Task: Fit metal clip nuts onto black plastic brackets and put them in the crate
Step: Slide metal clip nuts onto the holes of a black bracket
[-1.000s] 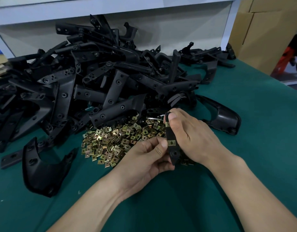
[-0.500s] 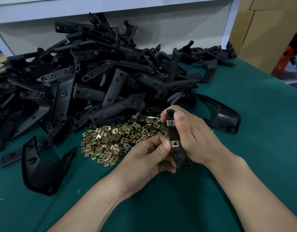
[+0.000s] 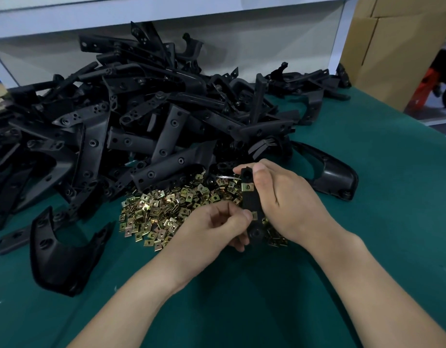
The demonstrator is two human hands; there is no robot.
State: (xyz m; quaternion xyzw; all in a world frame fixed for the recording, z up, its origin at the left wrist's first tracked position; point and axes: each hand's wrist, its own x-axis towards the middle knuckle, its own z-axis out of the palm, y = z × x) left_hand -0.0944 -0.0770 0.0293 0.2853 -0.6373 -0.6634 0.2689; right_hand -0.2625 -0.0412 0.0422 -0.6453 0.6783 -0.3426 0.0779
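Note:
My right hand (image 3: 287, 199) grips a narrow black plastic bracket (image 3: 251, 200) upright over the green table, thumb and forefinger round its top end. One brass clip nut (image 3: 248, 187) sits on the bracket's upper part. My left hand (image 3: 223, 226) pinches a second clip nut (image 3: 254, 216) against the bracket's lower part, thumb on it. A heap of loose brass clip nuts (image 3: 164, 212) lies on the table just left of and behind my hands. No crate shows in the head view.
A big heap of black plastic brackets (image 3: 131, 126) fills the table's back and left. Single curved brackets lie at front left (image 3: 58, 257) and right of my hands (image 3: 332, 172). A white shelf frame (image 3: 166, 11) stands behind, cardboard boxes (image 3: 392, 46) at the right.
The bracket has tipped more upright in my right hand. My left thumb has slid onto the lower clip nut, which now is half covered.

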